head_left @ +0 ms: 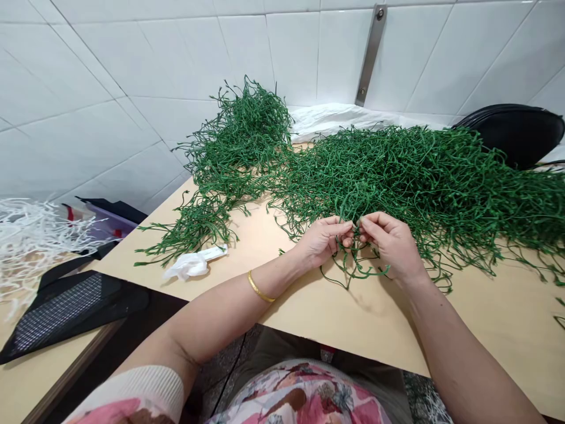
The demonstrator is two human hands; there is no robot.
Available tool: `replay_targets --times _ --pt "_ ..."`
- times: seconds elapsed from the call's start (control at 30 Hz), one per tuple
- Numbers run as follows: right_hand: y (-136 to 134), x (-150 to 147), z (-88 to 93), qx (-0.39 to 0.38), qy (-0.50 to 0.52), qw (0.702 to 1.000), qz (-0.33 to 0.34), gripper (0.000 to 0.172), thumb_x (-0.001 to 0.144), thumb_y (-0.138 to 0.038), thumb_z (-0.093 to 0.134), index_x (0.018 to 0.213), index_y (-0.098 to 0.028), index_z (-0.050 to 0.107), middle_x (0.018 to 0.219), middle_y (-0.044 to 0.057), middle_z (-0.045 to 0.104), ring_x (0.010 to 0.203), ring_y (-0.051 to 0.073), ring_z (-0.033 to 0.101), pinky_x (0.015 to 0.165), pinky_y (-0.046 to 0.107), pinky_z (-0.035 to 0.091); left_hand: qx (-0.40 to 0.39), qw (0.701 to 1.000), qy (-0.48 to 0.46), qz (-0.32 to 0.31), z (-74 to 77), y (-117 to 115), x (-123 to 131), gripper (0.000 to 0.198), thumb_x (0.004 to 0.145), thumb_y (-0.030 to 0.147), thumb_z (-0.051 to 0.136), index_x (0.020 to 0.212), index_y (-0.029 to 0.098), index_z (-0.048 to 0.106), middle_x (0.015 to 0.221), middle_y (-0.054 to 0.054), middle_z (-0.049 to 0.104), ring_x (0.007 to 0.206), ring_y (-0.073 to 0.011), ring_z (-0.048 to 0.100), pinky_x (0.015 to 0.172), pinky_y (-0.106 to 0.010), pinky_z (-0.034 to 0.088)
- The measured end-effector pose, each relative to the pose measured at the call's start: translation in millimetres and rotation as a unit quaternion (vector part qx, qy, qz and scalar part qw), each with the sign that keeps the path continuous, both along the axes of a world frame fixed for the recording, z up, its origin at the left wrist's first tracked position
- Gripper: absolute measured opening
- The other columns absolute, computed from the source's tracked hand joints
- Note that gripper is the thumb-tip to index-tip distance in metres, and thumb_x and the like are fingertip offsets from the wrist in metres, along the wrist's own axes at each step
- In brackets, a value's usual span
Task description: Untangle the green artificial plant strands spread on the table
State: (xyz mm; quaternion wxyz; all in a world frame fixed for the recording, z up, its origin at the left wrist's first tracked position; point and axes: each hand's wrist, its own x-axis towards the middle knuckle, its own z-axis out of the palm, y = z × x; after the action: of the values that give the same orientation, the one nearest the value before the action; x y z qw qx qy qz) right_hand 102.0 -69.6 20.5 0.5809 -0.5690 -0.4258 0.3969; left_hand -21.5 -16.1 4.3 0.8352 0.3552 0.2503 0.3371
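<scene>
Green artificial vine strands (388,176) spread across the pale wooden table (485,335) toward its front edge, where the left hand (320,241) and right hand (391,244) meet in narrow pinches on a few strands, seemingly to hold them apart from the heaped mass.

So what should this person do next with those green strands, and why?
Probably draw the green strand pinched between the left hand and right hand gently toward the body: its loops hang loose over the wooden tabletop, while it seems to run into the tangled heap, so pulling hard could snag.
</scene>
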Motion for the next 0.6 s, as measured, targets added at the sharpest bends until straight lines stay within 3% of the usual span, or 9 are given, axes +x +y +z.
replay_targets --times 0.2,0.43,0.5,0.6 --pt "1.4 -0.8 -0.7 0.004 0.019 0.999 0.028 0.029 0.063 -0.04 0.069 0.06 -0.016 0.054 0.054 -0.004 0.051 0.049 0.007 0.046 0.048 0.02 0.037 0.035 0.999 0.019 -0.002 -0.5 -1.3 -0.3 0.021 0.061 0.02 0.071 0.059 0.012 0.051 0.054 0.001 0.054 0.046 -0.0053 0.048 0.05 -0.019 0.037" --pt "5.2 -0.2 -3.7 -0.035 0.178 0.983 -0.013 0.026 0.055 -0.032 0.072 0.065 -0.017 0.054 0.055 -0.005 0.051 0.046 0.005 0.047 0.047 0.019 0.038 -0.005 1.0 0.005 0.002 -2.4 0.9 1.1 0.015 0.061 0.018 0.067 0.069 0.01 0.058 0.057 0.001 0.054 0.047 -0.0059 0.047 0.051 -0.021 0.039" --pt "4.9 -0.5 -3.5 -0.041 0.17 0.985 -0.004 0.026 0.056 -0.033 0.071 0.065 -0.017 0.054 0.057 -0.005 0.052 0.046 0.005 0.048 0.047 0.019 0.038 -0.008 1.0 0.013 0.006 -1.8 0.7 1.0 0.015 0.06 0.017 0.067 0.067 0.011 0.056 0.058 0.001 0.054 0.047 -0.0056 0.046 0.05 -0.021 0.039" --pt "3.0 -1.2 -2.8 -0.033 0.08 0.996 0.011 0.024 0.062 -0.037 0.068 0.066 -0.016 0.055 0.058 -0.004 0.053 0.048 0.006 0.047 0.046 0.019 0.037 0.0 0.999 0.031 0.025 0.0 -0.9 0.5 0.016 0.059 0.015 0.067 0.062 0.012 0.052 0.055 0.002 0.052 0.046 -0.0046 0.045 0.049 -0.019 0.036"
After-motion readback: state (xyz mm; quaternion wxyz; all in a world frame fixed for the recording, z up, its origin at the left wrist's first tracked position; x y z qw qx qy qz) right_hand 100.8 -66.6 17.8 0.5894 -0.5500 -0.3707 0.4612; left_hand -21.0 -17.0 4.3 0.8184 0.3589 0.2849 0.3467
